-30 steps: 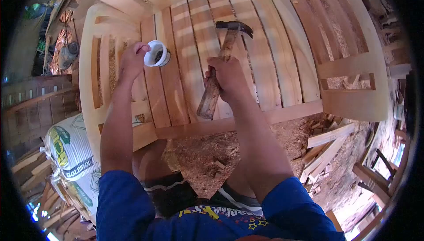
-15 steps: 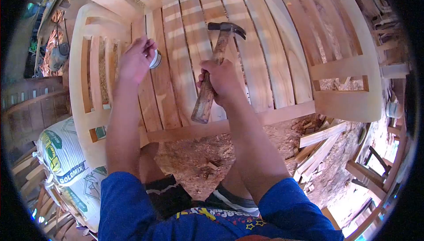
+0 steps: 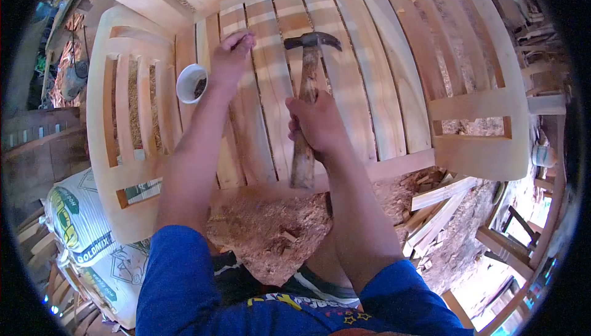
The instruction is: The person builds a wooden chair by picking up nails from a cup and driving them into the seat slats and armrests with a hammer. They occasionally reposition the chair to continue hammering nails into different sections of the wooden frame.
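Note:
My right hand (image 3: 317, 122) is wrapped around the wooden handle of a claw hammer (image 3: 309, 71), whose dark metal head points away from me above the bench slats. My left hand (image 3: 231, 59) hovers over the left slats with its fingers pinched together. Whatever may be between those fingertips is too small to make out. Beside my left wrist stands a white cup (image 3: 183, 84) with small dark pieces inside. Beneath both hands is the slatted seat of a pale wooden bench (image 3: 388, 90).
Slatted armrests rise at the left (image 3: 126, 170) and right (image 3: 474, 105) of the seat. Printed feed sacks (image 3: 92, 225) sit at the lower left. Wood offcuts (image 3: 440, 204) and shavings cover the ground in front of the bench.
My left hand has moved right and slightly up, away from the cup, which now shows in full. The hammer has turned more upright in my right hand, its handle end swinging right.

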The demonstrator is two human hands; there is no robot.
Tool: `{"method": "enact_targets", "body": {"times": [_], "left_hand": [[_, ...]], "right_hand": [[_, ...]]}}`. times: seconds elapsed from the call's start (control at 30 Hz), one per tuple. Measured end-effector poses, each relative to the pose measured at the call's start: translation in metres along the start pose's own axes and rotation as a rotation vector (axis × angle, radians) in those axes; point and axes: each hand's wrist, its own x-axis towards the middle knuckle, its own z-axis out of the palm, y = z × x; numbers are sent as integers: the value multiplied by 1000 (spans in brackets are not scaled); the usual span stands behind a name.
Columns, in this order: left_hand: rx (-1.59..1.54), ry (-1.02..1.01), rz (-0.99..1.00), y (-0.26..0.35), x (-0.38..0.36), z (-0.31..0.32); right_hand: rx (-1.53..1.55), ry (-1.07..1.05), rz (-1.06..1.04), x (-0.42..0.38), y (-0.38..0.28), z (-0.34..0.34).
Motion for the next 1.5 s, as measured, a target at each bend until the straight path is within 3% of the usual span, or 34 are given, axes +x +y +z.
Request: {"method": "enact_targets", "body": {"times": [0.07, 0.13, 0.23, 0.33, 0.4, 0.6, 0.7, 0.83, 0.93, 1.0, 1.1, 1.13, 1.23, 1.33, 1.43, 1.5], "left_hand": [[105, 82, 208, -25, 36, 22], [227, 144, 199, -42, 86, 41], [349, 181, 415, -39, 138, 63], [458, 245, 442, -42, 168, 77], [431, 281, 327, -43, 178, 79], [602, 250, 330, -40, 179, 72], [569, 247, 326, -38, 180, 74], [720, 339, 285, -35, 177, 77], [519, 202, 192, -27, 169, 74], [651, 235, 149, -27, 174, 76], [632, 257, 179, -30, 173, 76], [589, 258, 203, -34, 173, 76], [673, 164, 244, -37, 184, 70], [500, 165, 263, -44, 183, 70], [660, 212, 358, -42, 148, 73], [773, 136, 216, -35, 105, 71]], "right_hand": [[-123, 49, -76, -5, 1, -10], [-209, 78, -168, -15, -3, -23], [-410, 164, -212, -18, -13, -44], [-403, 195, -105, -16, -27, -48], [-416, 205, -152, -11, -37, -46], [-486, 185, -409, 37, -36, -57], [-608, 219, -361, 49, -36, -50], [-679, 238, -576, 57, -47, -33], [-773, 272, -747, 65, -62, -19], [-816, 298, -832, 75, -70, -7], [-887, 328, -793, 120, -60, -5], [-999, 318, -666, 134, -61, -6], [-1071, 368, -596, 148, -61, -2], [-1006, 416, -725, 106, -80, 4], [-790, 460, -1127, 78, -93, 15], [-847, 409, -955, 84, -85, 13]]}}
